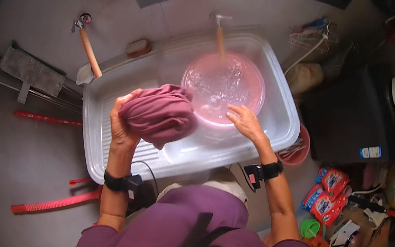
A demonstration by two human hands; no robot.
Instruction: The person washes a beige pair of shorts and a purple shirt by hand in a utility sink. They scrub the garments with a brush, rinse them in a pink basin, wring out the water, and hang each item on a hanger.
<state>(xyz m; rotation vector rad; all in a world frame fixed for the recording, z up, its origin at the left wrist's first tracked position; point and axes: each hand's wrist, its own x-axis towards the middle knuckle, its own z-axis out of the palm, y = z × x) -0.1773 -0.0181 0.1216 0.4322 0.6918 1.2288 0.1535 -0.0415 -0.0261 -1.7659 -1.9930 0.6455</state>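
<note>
My left hand (124, 119) grips a bunched maroon cloth (160, 115) over the ribbed washboard side (112, 148) of a white laundry sink (170, 173). A pink plastic basin (260, 94) with churned water in it stands in the sink's bowl. Above the basin's back part, water comes from a wall tap with a tan hose (220, 40). My right hand (244, 121) is over the basin's near rim with its fingers spread, holding nothing. Whether its fingertips touch the water cannot be told.
A scrubbing brush (139, 48) lies on the sink's back ledge. Left is a second tap with a hose (90, 53). To the right stand a pink bucket (304, 148), a black cabinet-like box (349, 116) and red OMO detergent bags (324, 205). A red corrugated hose (57, 204) lies low left.
</note>
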